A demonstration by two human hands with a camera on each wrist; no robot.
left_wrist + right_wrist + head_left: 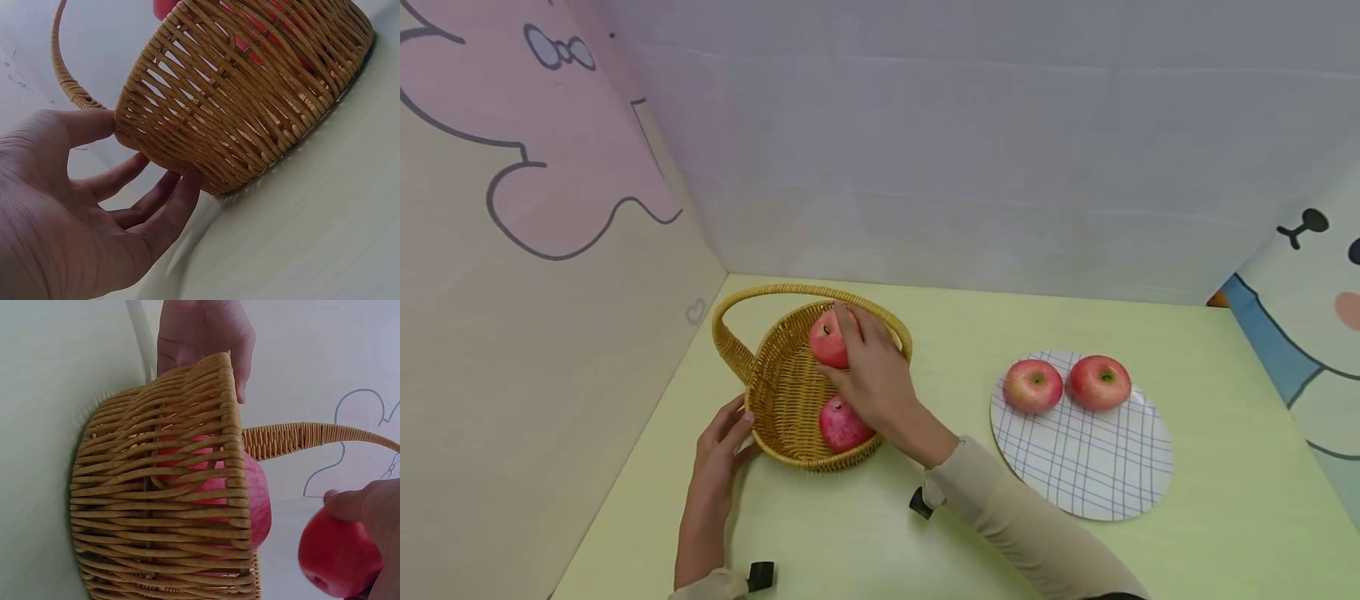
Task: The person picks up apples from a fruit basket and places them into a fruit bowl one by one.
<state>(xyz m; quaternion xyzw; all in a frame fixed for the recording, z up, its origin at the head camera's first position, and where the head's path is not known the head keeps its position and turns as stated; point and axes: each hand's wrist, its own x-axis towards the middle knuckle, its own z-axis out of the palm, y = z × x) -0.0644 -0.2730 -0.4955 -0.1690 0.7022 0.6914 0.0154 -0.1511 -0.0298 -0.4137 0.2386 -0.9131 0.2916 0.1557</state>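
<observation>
A brown wicker basket [797,400] with an arched handle stands on the left of the table. My right hand [876,371] reaches under the handle and grips a red apple [828,340]; in the right wrist view this apple [340,553] is above the basket's rim. A second, pinkish-red apple [844,425] lies inside the basket, on its near right side. My left hand [721,446] holds the basket's left side. In the left wrist view, its thumb is at the rim and the other fingers [165,212] bend against the outer wicker wall.
Right of the basket lies a white plate [1097,467] with a blue check pattern. Two red apples, a yellowish one [1033,386] and a redder one [1100,383], sit at its far side. Walls with cartoon drawings border the pale yellow-green table [940,333].
</observation>
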